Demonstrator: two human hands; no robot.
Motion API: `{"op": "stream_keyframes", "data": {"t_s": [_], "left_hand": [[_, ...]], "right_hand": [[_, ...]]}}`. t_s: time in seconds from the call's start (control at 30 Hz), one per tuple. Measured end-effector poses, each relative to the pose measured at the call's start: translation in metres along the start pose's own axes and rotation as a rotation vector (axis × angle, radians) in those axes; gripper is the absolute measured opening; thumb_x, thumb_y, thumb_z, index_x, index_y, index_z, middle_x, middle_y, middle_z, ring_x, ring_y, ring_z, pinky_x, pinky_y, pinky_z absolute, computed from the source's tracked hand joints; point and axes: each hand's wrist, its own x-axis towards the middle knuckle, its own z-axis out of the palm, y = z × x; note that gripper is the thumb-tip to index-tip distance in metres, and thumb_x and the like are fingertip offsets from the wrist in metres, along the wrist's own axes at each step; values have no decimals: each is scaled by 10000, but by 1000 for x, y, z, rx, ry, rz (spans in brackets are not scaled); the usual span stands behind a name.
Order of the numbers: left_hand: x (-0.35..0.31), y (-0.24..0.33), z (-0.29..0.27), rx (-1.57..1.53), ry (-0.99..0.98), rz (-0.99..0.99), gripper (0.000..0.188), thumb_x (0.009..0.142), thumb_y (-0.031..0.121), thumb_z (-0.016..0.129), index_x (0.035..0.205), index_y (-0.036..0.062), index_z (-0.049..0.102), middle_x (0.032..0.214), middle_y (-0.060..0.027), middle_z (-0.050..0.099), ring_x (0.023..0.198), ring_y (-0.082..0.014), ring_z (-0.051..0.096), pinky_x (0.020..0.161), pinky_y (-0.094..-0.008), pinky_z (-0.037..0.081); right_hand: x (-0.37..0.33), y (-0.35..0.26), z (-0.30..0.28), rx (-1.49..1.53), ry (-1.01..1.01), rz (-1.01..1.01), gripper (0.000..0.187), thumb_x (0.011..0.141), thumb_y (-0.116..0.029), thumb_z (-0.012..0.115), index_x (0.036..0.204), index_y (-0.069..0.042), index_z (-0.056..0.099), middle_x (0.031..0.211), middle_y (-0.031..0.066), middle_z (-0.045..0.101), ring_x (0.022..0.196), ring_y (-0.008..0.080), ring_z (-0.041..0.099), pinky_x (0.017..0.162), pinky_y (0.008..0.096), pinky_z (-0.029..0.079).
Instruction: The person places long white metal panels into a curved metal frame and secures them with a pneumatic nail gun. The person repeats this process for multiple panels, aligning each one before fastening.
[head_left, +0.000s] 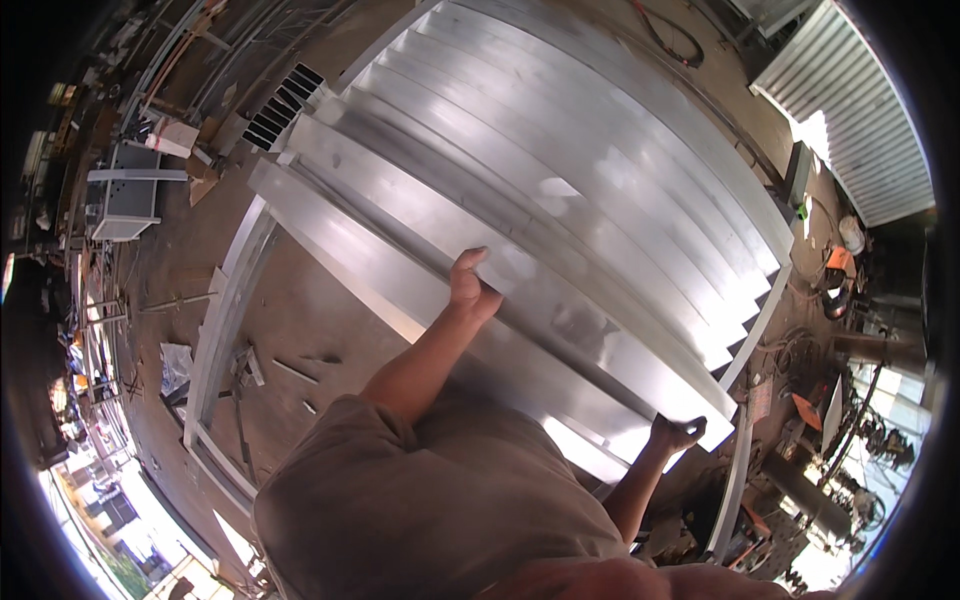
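Across a metal stand (pixel 218 335) lie several long, shiny bent sheet-metal panels (pixel 600 190), side by side and overlapping like steps. My left hand (pixel 470 285) is closed on the near edge of the closest panel of the row (pixel 570 320), around its middle. Its thumb rests on top, while its fingers are hidden below the edge. Toward the right end of the same panel, my right hand (pixel 678 433) curls around the edge with thumb and forefinger bent. Between this panel and my body runs another long metal piece (pixel 350 235), passing under my left forearm.
Square tubes with dark open ends (pixel 285 108) sit beyond the row's left end. Farther left is a grey metal box (pixel 130 195). Corrugated sheet (pixel 850 110) leans at the far right. A hose (pixel 670 35) lies on the far floor, and metal scraps (pixel 297 372) lie left of me.
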Motion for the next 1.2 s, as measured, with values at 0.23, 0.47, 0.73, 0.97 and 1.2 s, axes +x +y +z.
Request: {"op": "stream_keyframes", "data": {"t_s": [0.23, 0.47, 0.73, 0.97, 1.2], "left_hand": [[4, 2, 13, 121, 341, 41, 328, 912, 253, 657, 1187, 78, 626, 1139, -83, 684, 1103, -292, 662, 994, -468, 531], [-36, 22, 30, 544, 377, -269, 454, 1094, 345, 563, 1449, 77, 475, 1427, -100, 535, 1323, -286, 541, 1084, -450, 504], [-58, 22, 5, 565, 5, -242, 326, 1064, 297, 628, 1315, 101, 556, 1336, -23, 605, 1278, -251, 596, 1102, -430, 509], [-104, 5, 25, 575, -304, -248, 227, 1068, 298, 624, 1213, 125, 610, 1306, -25, 664, 1234, -203, 639, 1080, -426, 533], [-184, -7, 41, 663, -433, -81, 462, 1049, 371, 640, 1405, 117, 492, 1401, -64, 599, 1272, -260, 609, 1069, -458, 523]], "right_hand": [[54, -5, -51, 39, 13, 171, 345, 749, -302, 755, 1048, -158, 660, 1252, 86, 662, 1150, 314, 585, 1038, 521, 473], [36, -11, -22, -211, 247, 185, 438, 998, -330, 627, 1318, -50, 520, 1406, 187, 502, 1300, 355, 502, 1082, 547, 453], [15, -74, -81, -784, -45, -86, 166, 1031, -130, 572, 1129, 2, 552, 1235, 122, 628, 1181, 185, 564, 1015, 366, 487], [-27, -116, -117, -72, 14, -110, 330, 1096, -168, 473, 1348, 23, 567, 1415, 163, 599, 1318, 289, 562, 1152, 472, 447], [-55, -131, -203, -1111, -208, -648, 293, 1071, -215, 525, 1252, 12, 564, 1245, 153, 622, 1159, 276, 596, 1036, 437, 488]]}}
